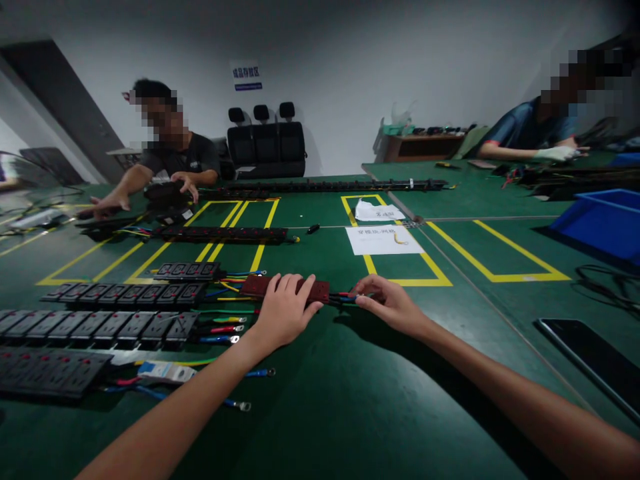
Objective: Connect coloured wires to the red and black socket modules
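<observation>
My left hand (286, 313) is closed over a dark red socket strip (255, 286) lying on the green table. Out of the strip's right end come short red and blue wires (343, 297). The fingers of my right hand (387, 303) pinch these wires near their tips. To the left lie several rows of black socket modules (125, 293), with coloured wires ending in ring terminals (235, 339). A white-and-blue breaker-like block (167, 372) sits among the nearest wires. What lies under my left palm is hidden.
A phone (590, 353) and a blue bin (605, 223) are on the right. Paper sheets (384, 241) lie ahead inside yellow tape markings. Long black strips (220, 235) stretch across the table. One co-worker (175, 160) handles black parts at the far left; another (530, 133), gloved, works at the far right.
</observation>
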Motion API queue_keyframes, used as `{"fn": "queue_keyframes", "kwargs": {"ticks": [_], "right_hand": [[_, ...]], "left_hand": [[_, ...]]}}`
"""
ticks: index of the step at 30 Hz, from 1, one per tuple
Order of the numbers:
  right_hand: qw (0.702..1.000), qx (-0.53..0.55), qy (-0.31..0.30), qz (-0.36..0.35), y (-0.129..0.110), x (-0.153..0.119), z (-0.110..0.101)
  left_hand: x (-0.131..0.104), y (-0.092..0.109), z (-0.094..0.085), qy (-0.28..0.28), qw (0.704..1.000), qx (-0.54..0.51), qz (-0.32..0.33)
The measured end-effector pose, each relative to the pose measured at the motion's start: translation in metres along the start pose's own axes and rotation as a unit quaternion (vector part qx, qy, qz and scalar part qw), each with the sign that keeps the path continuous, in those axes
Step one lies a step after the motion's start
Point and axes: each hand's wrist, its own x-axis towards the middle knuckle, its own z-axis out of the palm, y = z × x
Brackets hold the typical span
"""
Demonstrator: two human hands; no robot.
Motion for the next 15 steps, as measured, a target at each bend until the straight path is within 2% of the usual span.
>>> {"fn": "queue_keyframes", "kwargs": {"ticks": [15], "right_hand": [[0.986, 0.136, -0.057, 0.080, -0.003, 0.004, -0.014]], "left_hand": [[0.001, 0.000, 0.000, -0.001, 1.000, 0.007, 0.004]]}}
